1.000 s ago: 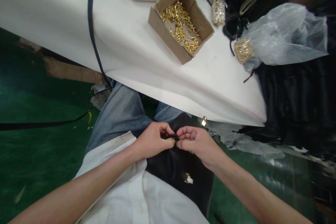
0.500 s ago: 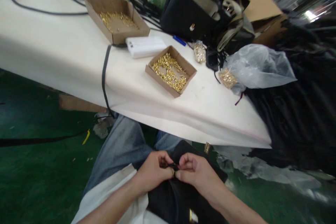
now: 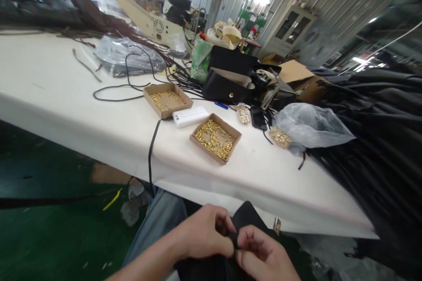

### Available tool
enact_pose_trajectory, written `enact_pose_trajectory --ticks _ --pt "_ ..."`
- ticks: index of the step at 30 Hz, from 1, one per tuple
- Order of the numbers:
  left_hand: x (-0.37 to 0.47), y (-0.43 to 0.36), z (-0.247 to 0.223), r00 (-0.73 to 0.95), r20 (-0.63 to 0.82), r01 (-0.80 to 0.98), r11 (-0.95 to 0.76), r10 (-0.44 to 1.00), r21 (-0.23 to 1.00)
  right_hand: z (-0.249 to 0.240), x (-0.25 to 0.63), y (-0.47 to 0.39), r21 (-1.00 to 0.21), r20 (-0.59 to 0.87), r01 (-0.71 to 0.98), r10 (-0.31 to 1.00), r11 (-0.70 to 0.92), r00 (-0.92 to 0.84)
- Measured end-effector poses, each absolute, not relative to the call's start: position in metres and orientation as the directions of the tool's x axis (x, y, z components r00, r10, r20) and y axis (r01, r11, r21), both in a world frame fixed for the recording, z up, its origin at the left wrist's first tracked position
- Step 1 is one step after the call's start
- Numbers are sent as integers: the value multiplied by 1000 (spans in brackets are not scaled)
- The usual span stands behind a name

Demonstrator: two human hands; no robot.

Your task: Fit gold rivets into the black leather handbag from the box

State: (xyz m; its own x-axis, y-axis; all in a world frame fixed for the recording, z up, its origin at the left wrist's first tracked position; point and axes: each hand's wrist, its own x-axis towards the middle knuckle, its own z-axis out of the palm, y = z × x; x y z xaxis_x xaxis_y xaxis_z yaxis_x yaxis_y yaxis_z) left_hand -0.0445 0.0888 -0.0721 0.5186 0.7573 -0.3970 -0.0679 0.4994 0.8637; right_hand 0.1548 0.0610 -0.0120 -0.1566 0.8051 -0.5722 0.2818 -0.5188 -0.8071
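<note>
Pinching a small dark part of the black bag [image 3: 248, 216] below the near edge of the desk [image 3: 273, 180], the left hand [image 3: 204, 235] and right hand [image 3: 265, 252] nearly meet; it looks light and pliable, probably best gripped beside the metal clasp [image 3: 277, 226].

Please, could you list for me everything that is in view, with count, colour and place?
table: one, white, centre
cardboard trays: two, brown, on table
small metal pieces: many, gold, in trays
flat box: one, white, between trays
pen: one, blue, beyond flat box
handbag: one, black, behind pen
plastic bag: one, clear, table's right
cabinet: one, grey, background
strip: one, yellow, floor
black piece: one, black, lap
left hand, right hand: pinching black piece
</note>
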Motion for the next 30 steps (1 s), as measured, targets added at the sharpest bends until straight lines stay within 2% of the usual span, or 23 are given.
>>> enact_pose_trajectory --ticks 3,5,8,11,14,16,18,20,26,30 --pt "-56 115 -53 597 -366 -68 499 714 864 -3 144 58 -845 -503 224 864 -486 -26" --pt "-60 125 -52 616 -344 -87 496 709 864 1 141 60 -851 -500 192 866 -488 -11" --pt "-65 128 -58 639 -310 -130 496 704 858 9 145 65 -838 -541 166 832 -520 -123" --pt "-68 123 -63 645 -289 -157 493 707 856 13 156 71 -857 -507 272 812 -438 -289" --pt "-69 114 -68 634 -274 -172 477 723 862 9 164 74 -899 -394 367 810 -240 -434" --pt "-68 109 -74 633 -268 -175 472 726 864 3 167 77 -899 -273 438 803 -17 -530" --pt "-68 103 -81 636 -269 -177 476 723 862 -5 169 80 -843 -146 480 756 242 -638" --pt "-68 98 -87 637 -271 -179 481 721 858 -14 171 83 -787 -53 456 691 416 -721" --pt "-65 85 -105 619 -283 -210 501 733 840 -39 180 91 -716 66 316 511 623 -857" --pt "-62 84 -115 613 -292 -249 530 734 810 -41 183 103 -661 70 277 424 698 -903"
